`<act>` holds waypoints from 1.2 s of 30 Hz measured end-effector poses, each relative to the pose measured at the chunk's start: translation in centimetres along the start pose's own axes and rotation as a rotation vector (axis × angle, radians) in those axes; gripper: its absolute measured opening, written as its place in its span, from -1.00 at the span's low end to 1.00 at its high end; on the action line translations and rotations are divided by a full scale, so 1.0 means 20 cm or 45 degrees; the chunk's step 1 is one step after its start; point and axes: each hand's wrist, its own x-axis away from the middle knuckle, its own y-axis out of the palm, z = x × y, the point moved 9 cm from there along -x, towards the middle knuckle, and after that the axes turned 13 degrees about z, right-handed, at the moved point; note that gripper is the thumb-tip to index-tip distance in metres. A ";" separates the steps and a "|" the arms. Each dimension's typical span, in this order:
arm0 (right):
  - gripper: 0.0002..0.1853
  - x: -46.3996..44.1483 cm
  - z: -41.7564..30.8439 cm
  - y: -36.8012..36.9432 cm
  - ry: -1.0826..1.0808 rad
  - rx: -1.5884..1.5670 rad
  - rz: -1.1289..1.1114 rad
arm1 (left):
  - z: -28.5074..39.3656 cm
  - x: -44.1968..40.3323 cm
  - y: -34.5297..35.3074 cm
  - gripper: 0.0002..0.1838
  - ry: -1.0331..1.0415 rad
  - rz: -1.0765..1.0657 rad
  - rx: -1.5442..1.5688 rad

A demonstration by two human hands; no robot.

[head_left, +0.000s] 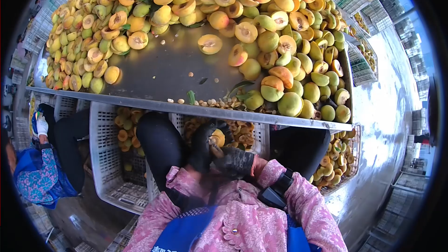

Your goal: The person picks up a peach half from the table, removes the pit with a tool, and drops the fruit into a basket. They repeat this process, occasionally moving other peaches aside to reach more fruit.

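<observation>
In the head view, my left hand [201, 145], in a dark glove, is closed around a yellow peach piece [217, 137] above my lap. My right hand [234, 162], in a worn grey-black glove, is close beside it with its fingers curled. A short brownish tool [215, 150] sticks out of the right fist toward the peach; its exact kind is unclear. Ahead of both hands, the metal table [163, 72] carries a large heap of whole and halved peaches [275, 37]. Loose pits [212, 102] lie along its front edge.
Below the table edge stand a white plastic crate [103, 158] of peach halves at left, a crate of cut pieces [242, 133] between my knees, and another crate [338, 158] at right. A co-worker [44, 172] sits at far left. Stacked crates [406, 200] line the wet floor.
</observation>
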 end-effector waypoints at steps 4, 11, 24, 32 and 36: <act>-0.71 0.06 -0.01 -0.05 0.088 -0.071 0.177 | 0.15 0.12 0.07 -0.67 0.602 -0.030 -0.562; -0.56 0.27 0.09 -0.10 1.363 -1.501 0.179 | 0.18 0.08 0.09 -0.71 -0.153 0.043 0.601; -0.80 0.41 0.41 0.27 -0.003 0.667 -0.136 | 1.26 0.66 -0.31 -0.69 1.232 0.547 -0.888; -0.85 0.38 0.32 0.16 0.017 0.779 -0.211 | 1.31 -0.05 0.38 -0.67 1.389 0.268 -1.365; -0.84 0.45 0.38 0.06 0.260 0.695 -0.111 | 1.13 -0.46 0.67 -0.63 1.317 0.465 -1.674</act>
